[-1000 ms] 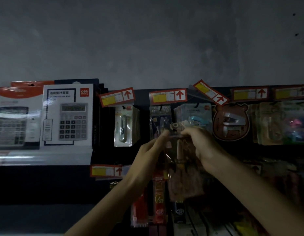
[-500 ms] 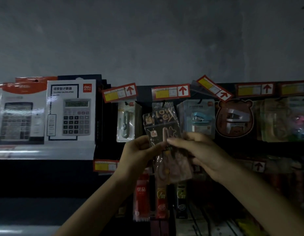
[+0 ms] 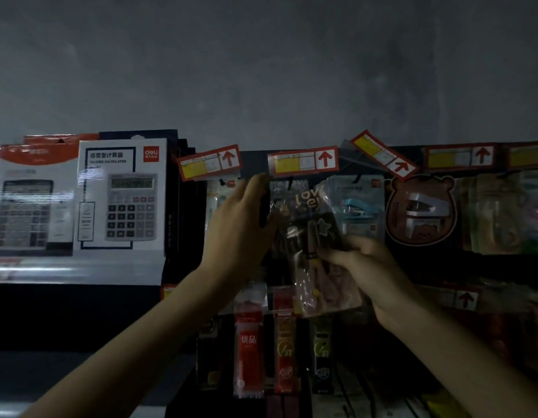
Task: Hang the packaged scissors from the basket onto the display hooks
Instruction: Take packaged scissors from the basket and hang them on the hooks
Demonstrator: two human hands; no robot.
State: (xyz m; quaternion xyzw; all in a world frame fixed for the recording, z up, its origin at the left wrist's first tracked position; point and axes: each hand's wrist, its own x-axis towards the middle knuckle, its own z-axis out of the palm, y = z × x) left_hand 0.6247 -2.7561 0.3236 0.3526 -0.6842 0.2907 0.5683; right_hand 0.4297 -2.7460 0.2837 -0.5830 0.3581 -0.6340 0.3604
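Left hand (image 3: 240, 224) went up toward 12 o'clock, fingers straight, by the red tag (image 3: 302, 161). Right hand (image 3: 361, 267) pinches the scissors pack (image 3: 313, 233) just beside it. Keep its top hole straight and push slowly.

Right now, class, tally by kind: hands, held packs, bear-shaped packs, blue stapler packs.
Hands: 2, left hand and right hand
Held pack: 1
Bear pack: 1
Blue stapler pack: 1
Total: 5
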